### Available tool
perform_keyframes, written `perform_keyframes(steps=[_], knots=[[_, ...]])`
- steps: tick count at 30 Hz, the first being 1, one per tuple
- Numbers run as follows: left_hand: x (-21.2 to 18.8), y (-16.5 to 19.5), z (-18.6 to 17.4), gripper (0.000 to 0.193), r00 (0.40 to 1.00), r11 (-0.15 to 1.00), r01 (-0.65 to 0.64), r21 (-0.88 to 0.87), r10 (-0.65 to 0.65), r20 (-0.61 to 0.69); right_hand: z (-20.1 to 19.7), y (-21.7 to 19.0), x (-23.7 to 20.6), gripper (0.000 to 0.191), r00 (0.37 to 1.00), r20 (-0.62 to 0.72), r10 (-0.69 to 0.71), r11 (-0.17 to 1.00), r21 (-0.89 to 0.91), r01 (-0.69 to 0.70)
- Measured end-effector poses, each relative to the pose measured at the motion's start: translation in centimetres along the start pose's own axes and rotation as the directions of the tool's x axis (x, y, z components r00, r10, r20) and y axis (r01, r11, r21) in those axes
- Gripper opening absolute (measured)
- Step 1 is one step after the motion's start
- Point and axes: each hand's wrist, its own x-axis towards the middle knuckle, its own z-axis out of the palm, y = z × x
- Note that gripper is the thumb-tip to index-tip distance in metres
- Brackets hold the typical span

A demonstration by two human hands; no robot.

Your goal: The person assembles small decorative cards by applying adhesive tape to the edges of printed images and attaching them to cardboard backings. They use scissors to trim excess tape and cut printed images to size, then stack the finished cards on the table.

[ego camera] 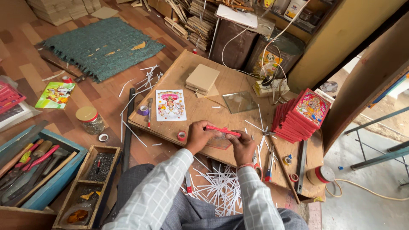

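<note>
Both my hands hold a small red picture frame (221, 135) over the near edge of a low wooden work board (200, 113). My left hand (197, 136) grips its left end. My right hand (243, 146) pinches its right side. The frame stands on edge, its red rim on top. A colourful printed picture (170, 105) lies flat on the board beyond my left hand. A clear glass pane (239, 102) lies further back. A fanned stack of red frames (298, 117) with a picture on top rests at the board's right.
A red tape roll (182, 136) sits beside my left hand. Square boards (202, 79) are stacked at the back. White paper strips (219, 187) litter the floor by my knees. Tool boxes (38, 170) stand at left, a nail tray (91, 181) and a jar (90, 120) nearby. Tools (270, 164) lie at right.
</note>
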Motion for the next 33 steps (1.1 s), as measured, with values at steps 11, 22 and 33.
perform_keyframes(steps=[11,22,33], knots=[[0.2,-0.8,0.4,0.024,0.997,0.991,0.007,0.137,0.004,-0.078,3.7,-1.1,-1.3,0.054,0.964,-0.263,0.036,0.997,-0.052,-0.051],[-0.2,2.2,0.4,0.026,0.926,0.844,-0.372,0.387,0.363,0.099,1.4,1.6,1.8,0.040,0.948,-0.211,0.236,0.959,0.209,-0.192],[1.1,1.7,-0.6,0.023,0.981,0.853,-0.185,0.488,0.129,0.145,2.6,-6.4,-4.9,0.025,0.771,0.118,-0.626,0.514,-0.681,0.521]])
